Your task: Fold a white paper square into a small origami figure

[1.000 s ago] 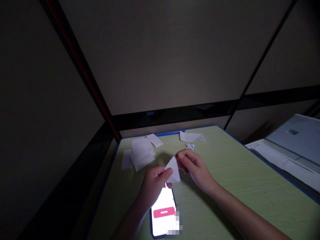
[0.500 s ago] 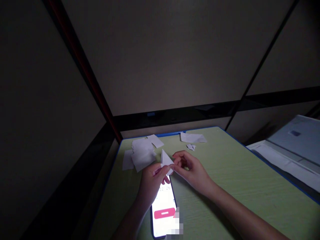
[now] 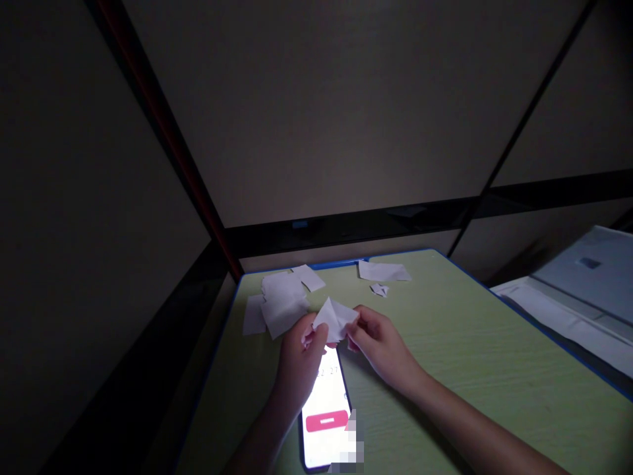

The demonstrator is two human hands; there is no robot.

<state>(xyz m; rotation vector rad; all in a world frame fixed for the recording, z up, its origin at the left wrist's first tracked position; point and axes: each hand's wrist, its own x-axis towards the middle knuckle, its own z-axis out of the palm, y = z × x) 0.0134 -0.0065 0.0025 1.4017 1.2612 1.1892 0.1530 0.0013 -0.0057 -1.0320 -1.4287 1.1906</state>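
A small folded white paper (image 3: pixel 334 316) is held just above the green table (image 3: pixel 469 343) between both hands. My left hand (image 3: pixel 304 359) pinches its left side with thumb and fingers closed. My right hand (image 3: pixel 378 340) grips its right edge, fingers curled. Directly under the hands lies a lit phone (image 3: pixel 326 412), its white screen showing a pink bar.
A loose pile of white paper sheets (image 3: pixel 277 307) lies at the table's far left. One more sheet (image 3: pixel 383 271) and a small folded scrap (image 3: pixel 379 289) lie near the far edge. Dark walls enclose the table; a pale surface (image 3: pixel 578 290) stands to the right.
The paper has been turned and reshaped between my hands, from a hanging triangle to a wider folded form held higher. The hands shifted slightly toward the far left.
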